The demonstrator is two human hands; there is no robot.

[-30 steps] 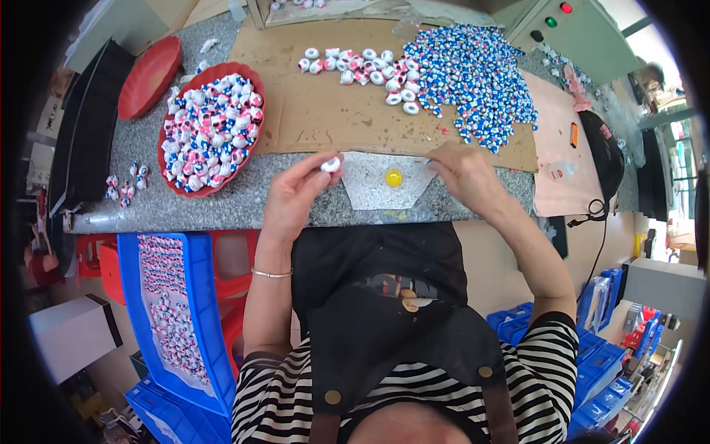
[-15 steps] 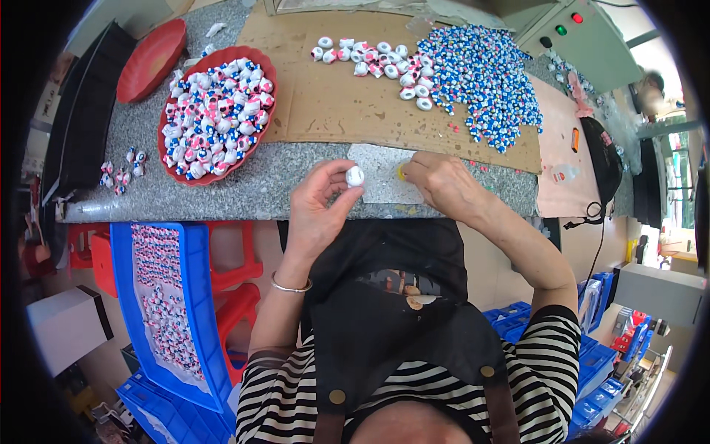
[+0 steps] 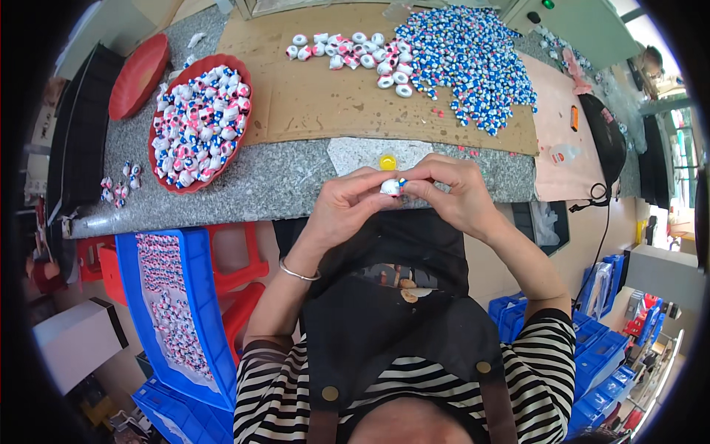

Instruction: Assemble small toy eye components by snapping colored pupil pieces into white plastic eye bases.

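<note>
"What are you holding?"

"My left hand [image 3: 342, 209] pinches a white piece [image 3: 388, 189] between thumb and fingers. My right hand [image 3: 462, 192] pinches a small blue piece [image 3: 402, 183] up against its right side (whether they're stuck fast, I can't tell)."

"Where is that, exactly?"

"Over the table [image 3: 285, 177], close to its front edge, just my side of the yellow dish [image 3: 387, 161]."

"And which way does it point?"

"The blue end faces right, the bare white rounded side left and toward me. Together the two run roughly left to right; my fingers hide too much to give the white one's own long axis. A bit of pink shows along its lower edge."

"What's everything made of?"

"The pieces look smooth and a little shiny. The dish is round, sitting on a pale, speckled sheet [image 3: 351, 155]. The table is grey speckled stone, with flat brown cardboard [image 3: 310, 111], spotted with stains, over part of it. There's a heap of tiny blue bits [image 3: 470, 66] on that, with plump white ones [image 3: 370, 55] beside it, and a red bowl [image 3: 248, 111] with a scalloped rim, piled high, to my left."
</note>
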